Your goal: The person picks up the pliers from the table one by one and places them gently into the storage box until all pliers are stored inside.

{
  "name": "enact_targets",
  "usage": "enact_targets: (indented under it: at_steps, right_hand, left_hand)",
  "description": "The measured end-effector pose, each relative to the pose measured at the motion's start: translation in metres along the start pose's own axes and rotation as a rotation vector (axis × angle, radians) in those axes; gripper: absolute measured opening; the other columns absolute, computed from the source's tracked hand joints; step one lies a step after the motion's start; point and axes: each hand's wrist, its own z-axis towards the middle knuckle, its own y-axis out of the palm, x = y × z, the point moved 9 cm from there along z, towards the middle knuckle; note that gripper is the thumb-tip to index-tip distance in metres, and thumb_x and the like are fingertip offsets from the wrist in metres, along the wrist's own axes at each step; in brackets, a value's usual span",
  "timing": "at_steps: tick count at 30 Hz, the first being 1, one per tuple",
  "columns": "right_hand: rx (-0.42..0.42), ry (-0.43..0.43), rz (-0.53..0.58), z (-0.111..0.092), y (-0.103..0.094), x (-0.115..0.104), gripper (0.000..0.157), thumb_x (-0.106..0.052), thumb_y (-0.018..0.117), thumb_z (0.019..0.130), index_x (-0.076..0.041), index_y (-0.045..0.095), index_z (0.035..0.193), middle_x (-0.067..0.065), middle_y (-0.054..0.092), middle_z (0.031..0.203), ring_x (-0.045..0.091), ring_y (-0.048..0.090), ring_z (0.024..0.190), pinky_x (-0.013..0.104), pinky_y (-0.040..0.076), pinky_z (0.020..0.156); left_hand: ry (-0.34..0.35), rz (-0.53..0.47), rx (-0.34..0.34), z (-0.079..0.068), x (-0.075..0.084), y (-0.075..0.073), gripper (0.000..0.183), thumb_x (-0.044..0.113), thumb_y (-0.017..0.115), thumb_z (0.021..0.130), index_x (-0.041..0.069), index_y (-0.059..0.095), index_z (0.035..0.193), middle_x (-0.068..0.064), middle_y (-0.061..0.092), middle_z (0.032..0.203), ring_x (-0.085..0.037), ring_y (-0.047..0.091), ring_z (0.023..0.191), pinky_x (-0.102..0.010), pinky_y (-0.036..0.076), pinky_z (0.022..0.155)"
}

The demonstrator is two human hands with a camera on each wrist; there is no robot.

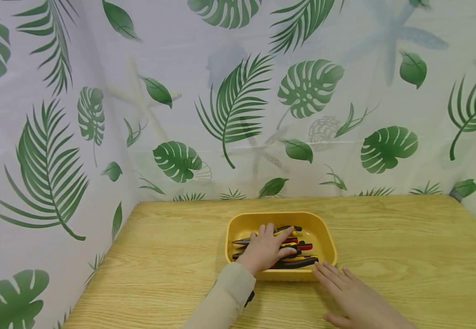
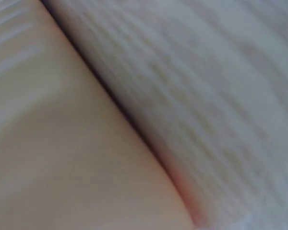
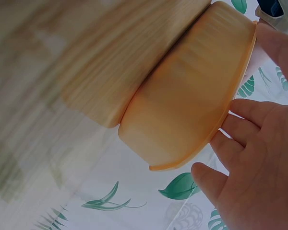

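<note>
A yellow plastic bin (image 1: 287,275) stands on the table with several pliers (image 1: 301,263) lying inside, their handles black, red and yellow. Over these tools rests my left hand (image 1: 264,249), fingers spread and thumb pointing right across the handles. Pointed metal jaws show at its left; the middle of the pile is hidden under the palm. My right hand (image 1: 350,292) has its straight fingertips right at the bin's front right corner. In the right wrist view its fingers (image 3: 247,112) lie along the orange-looking rim. The left wrist view holds only the bin's blurred outer wall (image 2: 77,158) close up.
The wood-grain table (image 1: 172,246) extends to both sides of the bin. A white curtain (image 1: 246,183) printed with green leaves hangs behind the table and along its left. A dark object (image 1: 250,298) sits at the left sleeve's underside.
</note>
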Motion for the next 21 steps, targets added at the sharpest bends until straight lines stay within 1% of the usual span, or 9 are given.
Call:
enact_targets:
  at_steps: [5, 10, 14, 16, 18, 21]
  right_hand:
    - [0.046, -0.032, -0.030, -0.0002, -0.0027, -0.0018, 0.076, -0.044, 0.064, 0.075, 0.003, 0.038, 0.129, 0.019, 0.042, 0.129, 0.001, -0.011, 0.128, 0.016, -0.012, 0.098]
    - [0.068, -0.049, -0.045, 0.0001, -0.0041, -0.0026, 0.076, -0.044, 0.064, 0.074, 0.003, 0.039, 0.128, 0.020, 0.043, 0.128, 0.002, -0.010, 0.129, 0.016, -0.012, 0.098]
    - [0.067, -0.051, -0.039, 0.0002, -0.0047, -0.0031, 0.076, -0.044, 0.064, 0.074, 0.003, 0.038, 0.128, 0.020, 0.043, 0.128, 0.002, -0.010, 0.128, 0.016, -0.012, 0.098]
    - [0.052, -0.040, -0.025, 0.0004, -0.0042, -0.0024, 0.076, -0.044, 0.064, 0.075, 0.004, 0.038, 0.128, 0.020, 0.043, 0.128, 0.001, -0.011, 0.128, 0.015, -0.012, 0.098]
    - [0.011, -0.012, 0.006, 0.0006, -0.0018, -0.0002, 0.075, -0.045, 0.062, 0.077, 0.003, 0.038, 0.129, 0.019, 0.041, 0.130, 0.000, -0.010, 0.127, 0.014, -0.013, 0.096]
    - [-0.067, 0.042, 0.067, 0.0009, 0.0029, 0.0043, 0.075, -0.048, 0.058, 0.079, 0.001, 0.036, 0.132, 0.016, 0.038, 0.134, 0.014, 0.005, 0.132, 0.012, -0.014, 0.094]
  left_hand:
    - [0.006, 0.018, -0.007, 0.0009, 0.0008, 0.0016, 0.060, 0.061, 0.023, 0.085, 0.037, 0.022, 0.140, -0.006, 0.040, 0.113, -0.020, 0.037, 0.095, -0.040, 0.036, 0.077]
    - [-0.003, 0.039, -0.016, 0.0013, 0.0013, 0.0021, 0.061, 0.061, 0.022, 0.085, 0.035, 0.023, 0.140, -0.005, 0.040, 0.115, -0.018, 0.037, 0.095, -0.038, 0.037, 0.075]
    - [-0.016, 0.047, -0.015, 0.0009, 0.0009, 0.0011, 0.062, 0.061, 0.022, 0.085, 0.032, 0.026, 0.140, -0.004, 0.041, 0.117, -0.018, 0.038, 0.097, -0.038, 0.037, 0.076]
    - [-0.022, 0.039, -0.016, 0.0008, 0.0003, 0.0010, 0.062, 0.061, 0.022, 0.085, 0.030, 0.028, 0.139, -0.004, 0.041, 0.119, -0.019, 0.039, 0.101, -0.039, 0.038, 0.078]
    - [-0.027, 0.029, -0.022, 0.0005, -0.0007, 0.0020, 0.063, 0.061, 0.022, 0.085, 0.029, 0.029, 0.139, -0.004, 0.041, 0.119, -0.019, 0.039, 0.103, -0.040, 0.038, 0.080]
    - [-0.031, 0.006, -0.041, 0.0004, -0.0025, 0.0050, 0.063, 0.062, 0.022, 0.085, 0.028, 0.029, 0.139, -0.004, 0.041, 0.120, -0.020, 0.040, 0.106, -0.042, 0.038, 0.082]
